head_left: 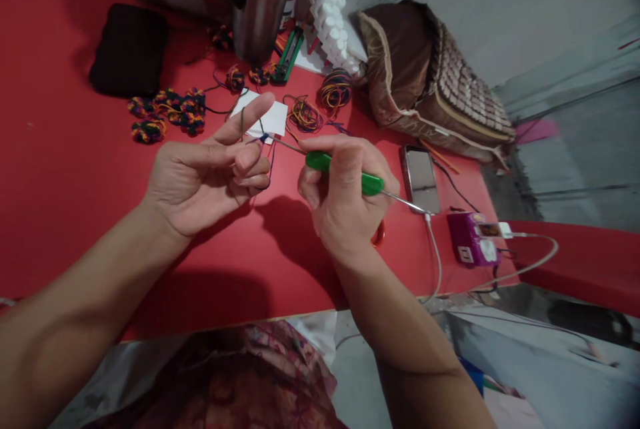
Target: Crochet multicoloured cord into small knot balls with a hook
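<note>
My right hand [347, 196] grips a crochet hook [371, 184] by its green handle, the metal shaft pointing left. Its tip meets a small dark blue piece of yarn work [264, 138] pinched between the thumb and a finger of my left hand [210, 176]. The left index finger is raised, with dark yarn [243, 124] looped over it. A blue strand hangs beside the curled lower fingers. Behind the hands lies a white card [275, 117], partly covered by the left index finger.
Multicoloured crocheted pieces [173, 109] and yarn bundles [335, 88] lie behind my hands on the red table [60, 202]. A black case [130, 49], steel bottle [263, 9], green cutter [289, 56] and brown bag [430, 76] stand farther back. At right are a phone [420, 176], cable and purple box [470, 239].
</note>
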A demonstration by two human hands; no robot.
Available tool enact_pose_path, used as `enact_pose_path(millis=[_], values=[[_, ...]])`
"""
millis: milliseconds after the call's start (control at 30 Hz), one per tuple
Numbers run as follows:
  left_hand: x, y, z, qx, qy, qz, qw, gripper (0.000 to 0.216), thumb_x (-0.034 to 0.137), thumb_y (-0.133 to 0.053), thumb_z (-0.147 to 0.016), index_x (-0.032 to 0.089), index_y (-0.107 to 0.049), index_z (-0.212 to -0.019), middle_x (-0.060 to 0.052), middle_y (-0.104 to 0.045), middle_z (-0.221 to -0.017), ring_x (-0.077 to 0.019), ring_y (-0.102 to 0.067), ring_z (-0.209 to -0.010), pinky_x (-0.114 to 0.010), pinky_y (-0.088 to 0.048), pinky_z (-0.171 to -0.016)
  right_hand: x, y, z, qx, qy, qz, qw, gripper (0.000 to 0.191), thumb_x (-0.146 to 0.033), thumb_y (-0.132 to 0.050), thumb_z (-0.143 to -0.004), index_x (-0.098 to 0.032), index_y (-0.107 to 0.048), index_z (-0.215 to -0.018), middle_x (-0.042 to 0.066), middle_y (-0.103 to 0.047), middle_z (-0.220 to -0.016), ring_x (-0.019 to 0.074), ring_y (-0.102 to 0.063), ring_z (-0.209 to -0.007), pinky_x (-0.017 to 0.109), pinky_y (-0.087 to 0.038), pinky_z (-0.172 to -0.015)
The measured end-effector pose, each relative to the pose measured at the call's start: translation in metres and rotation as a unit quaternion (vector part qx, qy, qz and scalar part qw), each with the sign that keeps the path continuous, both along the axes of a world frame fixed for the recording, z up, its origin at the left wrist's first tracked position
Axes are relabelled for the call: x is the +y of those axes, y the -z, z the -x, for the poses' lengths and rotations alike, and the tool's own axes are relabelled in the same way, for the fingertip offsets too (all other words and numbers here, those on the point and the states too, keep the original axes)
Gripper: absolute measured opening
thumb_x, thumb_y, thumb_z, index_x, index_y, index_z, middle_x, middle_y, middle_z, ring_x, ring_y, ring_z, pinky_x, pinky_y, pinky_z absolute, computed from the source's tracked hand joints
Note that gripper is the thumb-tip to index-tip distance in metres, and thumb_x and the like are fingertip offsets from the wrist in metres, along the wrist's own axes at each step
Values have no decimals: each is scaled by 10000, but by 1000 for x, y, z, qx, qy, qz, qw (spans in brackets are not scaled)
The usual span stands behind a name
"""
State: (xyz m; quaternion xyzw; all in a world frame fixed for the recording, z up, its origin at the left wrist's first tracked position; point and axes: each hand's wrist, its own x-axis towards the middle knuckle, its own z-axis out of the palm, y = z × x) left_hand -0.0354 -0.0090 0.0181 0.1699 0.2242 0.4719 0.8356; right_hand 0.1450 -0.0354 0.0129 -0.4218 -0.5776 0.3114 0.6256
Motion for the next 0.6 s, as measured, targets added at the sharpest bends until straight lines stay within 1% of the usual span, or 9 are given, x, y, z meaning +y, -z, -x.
enact_pose_path(millis=[100, 233, 300, 400, 500, 600], values=[[1, 0, 2, -8, 13, 18, 1000, 614, 44, -675, -772, 221, -798, -1347, 22, -525, -598, -142, -460, -548, -275, -448, -529, 2, 3, -3, -7, 7, 37, 999, 479, -735, -656, -1037, -294, -826, -955, -54, -485, -532, 124, -411, -404, 329, -381, -400], [3, 0, 3, -13, 34, 30, 999, 601, 42, -639, -734, 192, -819, -1288, 15, -472, -556, -140, -446, -523, -259, -420, -488, 3, 1, -4, 70, -27, 31, 997, 432, -640, -674, -1071, -284, -843, -896, -57, -498, -545, 99, -374, -387, 300, -305, -368], [4, -1, 3, -3, 41, 35, 999, 592, 34, -607, -737, 190, -825, -1265, 14, -436, -535, -138, -424, -497, -254, -404, -469, 2, -3, -4, 83, -42, 28, 995, 471, -653, -648, -1080, -280, -850, -876, -55, -501, -554, 88, -378, -391, 287, -287, -373], [4, -2, 3, 0, 42, 46, 998, 596, 46, -586, -727, 184, -830, -1252, 16, -404, -513, -128, -370, -465, -242, -367, -436, 1, -6, -5, 71, -42, 51, 995, 547, -739, -613, -1055, -282, -844, -863, -61, -469, -533, 85, -366, -385, 273, -273, -370], [4, -1, 3, 1, 46, 40, 998, 600, 56, -598, -718, 170, -824, -1262, 18, -391, -511, -120, -347, -459, -236, -346, -432, 5, -4, -6, 64, -36, 76, 994, 643, -836, -566, -1019, -277, -807, -812, -60, -443, -516, 82, -349, -368, 260, -259, -342], [4, 0, 4, 7, 60, 12, 998, 573, 63, -613, -716, 169, -832, -1235, 15, -373, -509, -129, -332, -468, -253, -320, -425, 12, 0, -8, 63, -66, 90, 992, 703, -911, -528, -979, -278, -771, -793, -68, -402, -487, 82, -315, -335, 254, -240, -302]])
